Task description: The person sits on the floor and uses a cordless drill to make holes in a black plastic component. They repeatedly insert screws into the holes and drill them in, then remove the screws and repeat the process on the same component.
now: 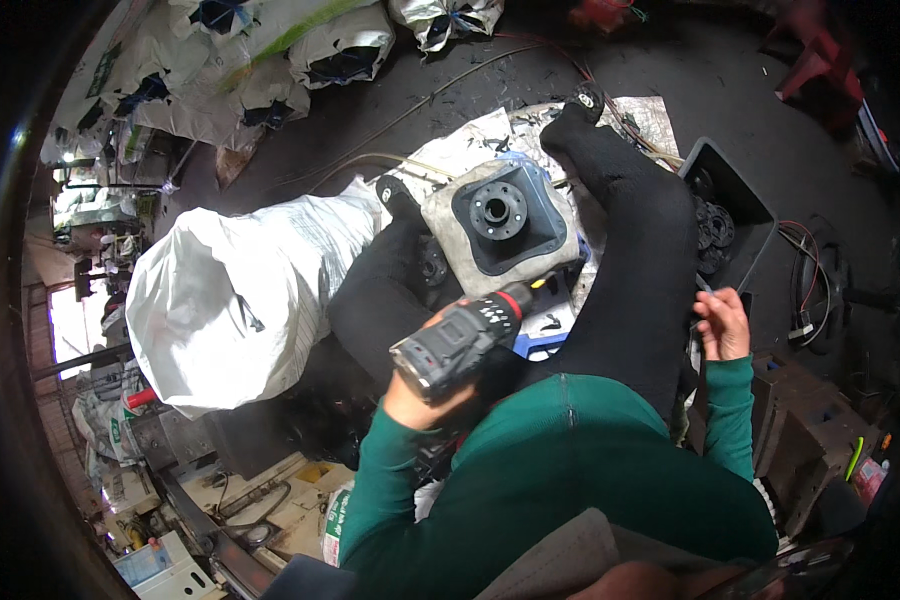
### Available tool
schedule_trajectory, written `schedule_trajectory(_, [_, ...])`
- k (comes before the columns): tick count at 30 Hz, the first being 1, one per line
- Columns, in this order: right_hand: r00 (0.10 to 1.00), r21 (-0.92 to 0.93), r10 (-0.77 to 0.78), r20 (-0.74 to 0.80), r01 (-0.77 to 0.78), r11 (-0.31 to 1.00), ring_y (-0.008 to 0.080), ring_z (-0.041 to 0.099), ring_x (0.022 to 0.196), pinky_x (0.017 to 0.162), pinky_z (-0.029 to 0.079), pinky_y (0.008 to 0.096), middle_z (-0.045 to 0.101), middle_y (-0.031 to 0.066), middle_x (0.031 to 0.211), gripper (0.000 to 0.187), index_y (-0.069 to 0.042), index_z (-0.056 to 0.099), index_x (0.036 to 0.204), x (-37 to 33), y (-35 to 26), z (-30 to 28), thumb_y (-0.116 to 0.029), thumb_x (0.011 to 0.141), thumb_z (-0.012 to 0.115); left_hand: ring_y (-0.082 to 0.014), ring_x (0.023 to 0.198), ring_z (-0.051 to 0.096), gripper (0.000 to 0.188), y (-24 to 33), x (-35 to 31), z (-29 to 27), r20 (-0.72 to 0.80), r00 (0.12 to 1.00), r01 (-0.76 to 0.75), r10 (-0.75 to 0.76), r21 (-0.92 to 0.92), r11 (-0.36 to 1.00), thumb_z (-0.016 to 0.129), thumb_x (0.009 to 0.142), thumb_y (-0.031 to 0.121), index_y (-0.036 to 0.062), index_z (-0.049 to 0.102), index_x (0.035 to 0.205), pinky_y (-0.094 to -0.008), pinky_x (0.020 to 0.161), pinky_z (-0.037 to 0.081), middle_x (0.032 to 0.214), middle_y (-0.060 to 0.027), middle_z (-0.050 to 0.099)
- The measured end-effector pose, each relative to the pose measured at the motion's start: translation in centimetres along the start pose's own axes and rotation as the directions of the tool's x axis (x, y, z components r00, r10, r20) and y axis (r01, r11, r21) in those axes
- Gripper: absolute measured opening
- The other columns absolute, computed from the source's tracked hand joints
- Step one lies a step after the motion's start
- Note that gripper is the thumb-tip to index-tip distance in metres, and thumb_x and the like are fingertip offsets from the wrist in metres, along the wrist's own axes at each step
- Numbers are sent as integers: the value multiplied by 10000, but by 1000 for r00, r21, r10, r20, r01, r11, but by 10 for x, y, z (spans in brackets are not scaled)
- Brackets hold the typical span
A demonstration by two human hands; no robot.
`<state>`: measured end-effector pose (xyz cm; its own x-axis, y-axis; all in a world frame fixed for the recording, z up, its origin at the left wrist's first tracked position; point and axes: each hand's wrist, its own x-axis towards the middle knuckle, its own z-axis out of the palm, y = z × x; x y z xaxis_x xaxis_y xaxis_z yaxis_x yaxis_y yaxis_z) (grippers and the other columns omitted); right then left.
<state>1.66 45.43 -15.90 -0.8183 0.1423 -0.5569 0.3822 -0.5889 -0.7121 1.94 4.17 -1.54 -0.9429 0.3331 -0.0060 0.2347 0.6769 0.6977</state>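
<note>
My left hand point(417, 402) is wrapped round a cordless drill point(458, 345), grey and black with a red ring. Its yellow-tipped bit points toward a dark, square-flanged part point(518, 240), apart from it. This part has a round hub point(497, 210) with a central hole and a ring of small holes. It rests on a worn, pale padded block point(445, 222) between my legs. Off to the right, my right hand point(725, 325) is raised beside my thigh, near the grey bin. Its fingers are curled together; anything between them is hidden.
The grey bin point(755, 200) at the right holds several round black parts point(712, 225). An open white sack point(205, 320) lies at my left. Stuffed white sacks point(345, 45) line the far left. A red plastic stool point(820, 75) stands far right, and a hose point(410, 105) crosses the floor.
</note>
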Motion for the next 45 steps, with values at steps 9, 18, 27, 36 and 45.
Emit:
schedule_trajectory(9, [519,-157,472,712,-538,828,189,621,1035,857,541,319,603,108,1183,304,-29,515,1234,23,71,185,-175,967,528,-282,1110,582,456,0,18,5,-23,995,-88,97,269,959,667,702,27,56,593,1151,-343,925,494,1255,-143,554])
schedule_trajectory(18, [641,381,488,592,-757,531,213,578,1162,893,545,337,639,64,1170,190,-85,599,1084,63,105,231,-219,952,574,-296,1161,548,469,-23,19,-4,-64,998,40,-24,261,965,676,669,16,62,596,1129,-358,950,478,1268,-152,543])
schedule_trajectory(27, [613,449,520,595,-790,418,203,604,1119,818,585,298,660,38,1089,160,-75,600,1043,70,107,237,-193,935,599,-276,1107,585,411,-39,40,-2,-86,996,52,-25,328,943,720,714,61,87,628,1113,-377,939,483,1152,-106,617])
schedule_trajectory(36, [636,443,538,553,-772,457,196,586,1151,889,550,361,665,41,1114,219,-74,612,1093,73,108,241,-236,950,577,-268,1070,622,425,-9,53,-9,42,878,477,-477,6,879,664,779,58,90,596,1197,-331,906,500,1216,-116,602])
schedule_trajectory(45, [944,-87,316,89,-309,947,75,583,812,661,468,213,648,-3,994,322,-81,590,1168,100,138,222,-304,937,603,-273,1111,606,452,-41,99,-31,84,983,153,-161,98,983,674,728,30,25,598,1174,-335,957,463,1285,-164,563])
